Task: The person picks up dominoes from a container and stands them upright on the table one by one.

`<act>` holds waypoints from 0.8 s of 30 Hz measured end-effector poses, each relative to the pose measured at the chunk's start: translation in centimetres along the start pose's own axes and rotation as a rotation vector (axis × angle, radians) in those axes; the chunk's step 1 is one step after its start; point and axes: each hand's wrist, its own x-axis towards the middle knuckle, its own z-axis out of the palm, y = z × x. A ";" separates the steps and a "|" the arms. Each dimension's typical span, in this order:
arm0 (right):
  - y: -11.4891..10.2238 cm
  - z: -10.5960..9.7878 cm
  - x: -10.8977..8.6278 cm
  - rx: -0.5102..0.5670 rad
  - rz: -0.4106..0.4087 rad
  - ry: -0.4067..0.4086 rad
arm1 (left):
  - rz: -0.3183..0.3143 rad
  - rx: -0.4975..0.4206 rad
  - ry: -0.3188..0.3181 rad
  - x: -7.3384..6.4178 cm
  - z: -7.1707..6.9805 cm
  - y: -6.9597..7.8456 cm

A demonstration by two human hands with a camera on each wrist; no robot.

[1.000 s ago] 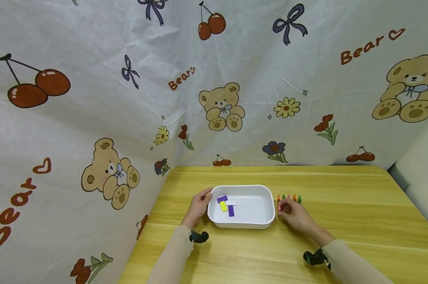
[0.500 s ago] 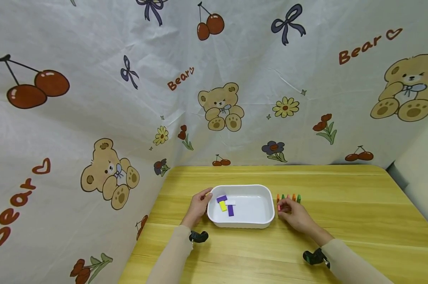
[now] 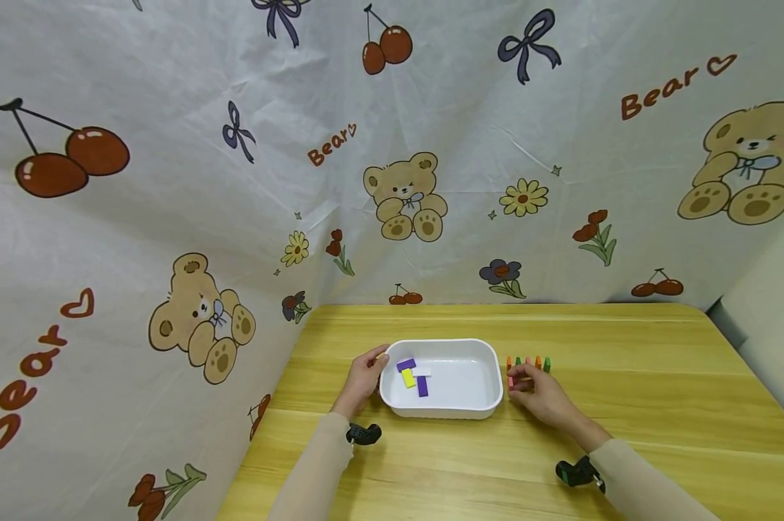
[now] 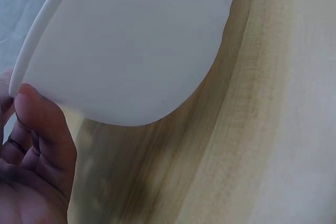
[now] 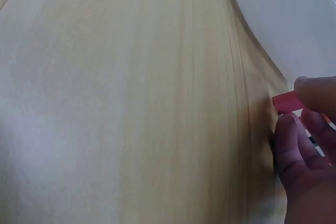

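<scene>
A white plastic tub [image 3: 460, 414] stands on the table. My left hand [image 3: 364, 378] grips its left end, with the thumb [image 4: 39, 114] on the outer wall near the rim in the left wrist view. Several small flat blocks lie inside the tub's left part: two purple, one yellow [image 3: 408, 378] and one white. Just right of the tub, my right hand [image 3: 540, 393] pinches a pinkish-red block [image 5: 286, 102] between thumb and fingers, low over the table. Fingers partly cover this block.
Behind the right hand stands a row of small upright blocks, among them an orange block [image 3: 538, 362] and a green block [image 3: 547, 365]; the hand hides part of the row. A printed cloth [image 3: 457, 268] hangs behind the wooden table [image 3: 626, 362] and along its left side.
</scene>
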 end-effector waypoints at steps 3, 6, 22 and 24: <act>0.1 -0.1 0.0 0.003 -0.004 0.002 | 0.000 -0.003 0.000 0.0 0.0 0.0; 0.0 -0.2 0.0 0.017 -0.008 0.015 | 0.000 -0.007 0.003 0.1 0.0 -0.1; -2.4 -1.1 0.0 0.042 -0.115 0.069 | 0.003 0.023 0.001 0.2 0.0 0.0; -2.8 -1.2 0.0 0.043 -0.127 0.066 | 0.004 0.028 -0.001 0.3 -0.1 -0.1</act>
